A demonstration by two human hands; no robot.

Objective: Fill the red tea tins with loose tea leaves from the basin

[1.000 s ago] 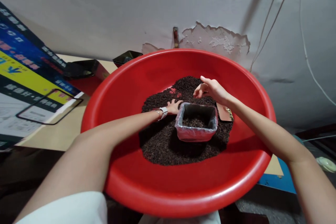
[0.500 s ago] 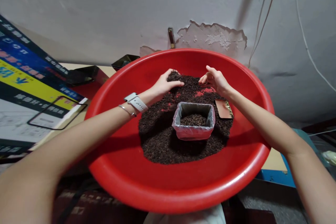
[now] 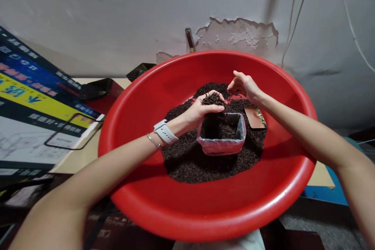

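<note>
My left hand (image 3: 200,112) cups a heap of dark loose tea leaves (image 3: 213,99) just above the back left of a small red box (image 3: 222,147). The box is lined with clear plastic and has leaves inside. It stands upright on a spread of the same leaves (image 3: 197,168) in a big red basin (image 3: 202,213). Above the leaves behind the box, my right hand (image 3: 245,86) hangs with its fingers loosely bent and apart, holding nothing visible. Close by, a flat copper-coloured piece (image 3: 254,118) with a gold edge lies on the leaves.
A dark red open container (image 3: 101,93) and a dark one (image 3: 140,70) stand left of the basin. Printed panels (image 3: 38,101) and a black wire frame (image 3: 79,131) are further left. Behind rises a peeling wall (image 3: 102,19) with cords hanging at right.
My left hand has carried a handful of tea leaves right and towards me, from the back of the pile to over the box. The right hand stays nearly in place. The view has shifted slightly.
</note>
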